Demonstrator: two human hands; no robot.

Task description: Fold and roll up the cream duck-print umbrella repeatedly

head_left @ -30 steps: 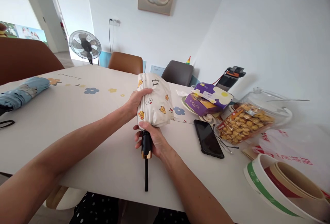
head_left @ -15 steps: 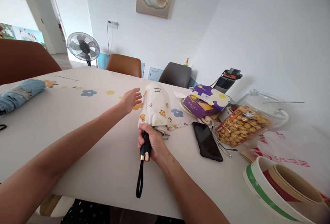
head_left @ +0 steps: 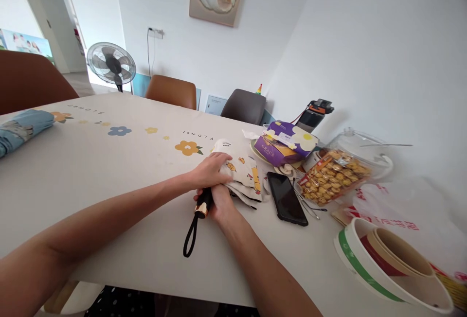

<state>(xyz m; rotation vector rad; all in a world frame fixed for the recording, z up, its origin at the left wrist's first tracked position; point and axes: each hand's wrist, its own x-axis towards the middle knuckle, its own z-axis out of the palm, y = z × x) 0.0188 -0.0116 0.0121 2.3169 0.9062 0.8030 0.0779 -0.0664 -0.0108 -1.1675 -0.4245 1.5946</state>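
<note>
A folded cream umbrella (head_left: 242,173) with small cartoon prints lies slanted over the table, its canopy pointing away from me. My right hand (head_left: 220,201) is closed round it where the black handle meets the cloth; part of that grip is hidden under the other hand. Across the lower canopy lies my left hand (head_left: 211,170), its fingers bent over the fabric and pressing on it. The handle's gold-coloured end and black wrist strap (head_left: 190,237) stick out toward me. Loose cloth edges show at the canopy's right side.
A black phone (head_left: 287,199) and glasses (head_left: 310,205) lie right of the umbrella. Beyond are purple boxes (head_left: 280,147), a bottle (head_left: 312,116) and a snack jar (head_left: 339,171). Paper tubs (head_left: 365,258) stand front right. Another umbrella (head_left: 27,130), blue, lies far left.
My left hand has come down from beside the canopy onto its lower part. The umbrella has turned, its canopy looks flatter and shorter, and its strap end has shifted left. The view has moved slightly.
</note>
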